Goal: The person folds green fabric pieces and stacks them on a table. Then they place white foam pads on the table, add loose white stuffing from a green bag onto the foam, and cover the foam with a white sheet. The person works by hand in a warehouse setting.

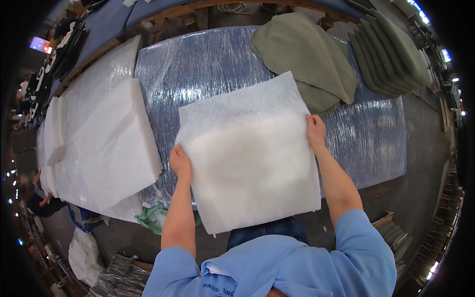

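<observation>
A sheet of white batting (252, 163) stretches between my two hands, in front of my body and over the near edge of the table. My left hand (180, 162) is closed on its left edge. On the opposite edge, a little farther up, my right hand (315, 131) grips it too. The middle of the sheet bulges, and I cannot tell what, if anything, lies under it. Just beyond its far right corner are olive-green fabric pieces (307, 59), piled flat. To the left lies a stack of more white batting (116, 138).
Clear plastic film covers the blue table (203, 64). Several olive cushions (388, 54) stand in a row at the far right. A green bag (153, 218) and a white sack (84, 252) are below the near left edge. Another person (42, 200) is at the far left.
</observation>
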`<action>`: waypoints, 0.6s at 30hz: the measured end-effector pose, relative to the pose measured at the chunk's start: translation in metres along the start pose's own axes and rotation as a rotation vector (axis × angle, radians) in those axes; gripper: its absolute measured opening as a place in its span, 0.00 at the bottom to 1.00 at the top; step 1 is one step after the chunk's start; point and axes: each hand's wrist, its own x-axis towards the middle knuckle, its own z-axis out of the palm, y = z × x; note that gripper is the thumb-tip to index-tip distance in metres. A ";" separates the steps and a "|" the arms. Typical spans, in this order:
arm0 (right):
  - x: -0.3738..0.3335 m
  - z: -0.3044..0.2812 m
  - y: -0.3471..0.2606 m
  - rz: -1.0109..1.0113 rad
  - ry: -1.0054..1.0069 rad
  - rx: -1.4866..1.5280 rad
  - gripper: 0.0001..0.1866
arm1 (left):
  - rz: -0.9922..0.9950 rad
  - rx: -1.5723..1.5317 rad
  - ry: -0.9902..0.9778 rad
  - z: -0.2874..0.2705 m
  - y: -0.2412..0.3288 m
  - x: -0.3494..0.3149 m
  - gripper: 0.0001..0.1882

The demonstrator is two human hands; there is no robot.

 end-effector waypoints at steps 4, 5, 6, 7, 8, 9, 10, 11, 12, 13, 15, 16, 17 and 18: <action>0.001 0.005 -0.002 -0.086 0.062 -0.115 0.22 | -0.097 -0.129 0.022 0.002 -0.019 0.009 0.27; 0.001 0.001 -0.002 -0.027 0.044 -0.048 0.22 | -0.135 -0.195 -0.021 0.002 -0.022 0.009 0.28; 0.001 -0.004 0.000 0.034 0.014 0.027 0.23 | -0.173 -0.252 -0.053 0.002 -0.023 0.009 0.29; 0.002 -0.003 -0.002 0.094 -0.018 0.106 0.23 | -0.205 -0.311 -0.078 0.000 -0.021 0.012 0.30; -0.001 -0.003 -0.005 0.198 -0.060 0.200 0.24 | -0.400 -0.522 -0.090 -0.001 -0.013 0.011 0.31; -0.005 -0.005 -0.007 0.315 -0.112 0.287 0.24 | -0.600 -0.725 -0.095 -0.005 -0.006 0.006 0.32; -0.006 -0.008 -0.007 0.426 -0.158 0.367 0.24 | -0.527 -0.624 -0.156 -0.007 -0.007 0.004 0.31; -0.007 -0.003 -0.007 0.361 -0.194 0.310 0.23 | -0.455 -0.520 -0.218 -0.010 -0.009 0.003 0.30; -0.005 -0.001 -0.006 0.288 -0.215 0.252 0.22 | -0.376 -0.425 -0.291 -0.009 -0.008 0.005 0.29; -0.004 0.002 -0.004 0.215 -0.235 0.196 0.22 | -0.263 -0.308 -0.228 -0.007 -0.006 0.005 0.28; -0.004 0.009 0.000 0.078 -0.131 0.134 0.20 | -0.039 -0.067 -0.110 -0.004 -0.004 0.006 0.27; -0.005 0.010 0.003 0.013 -0.077 0.101 0.20 | -0.058 -0.089 -0.083 -0.006 -0.006 0.008 0.26; -0.007 0.009 0.005 0.018 -0.054 0.076 0.19 | -0.077 -0.111 -0.057 -0.011 -0.008 0.011 0.25; -0.008 0.008 0.003 0.019 -0.039 0.055 0.19 | -0.098 -0.132 -0.021 -0.015 -0.013 0.013 0.24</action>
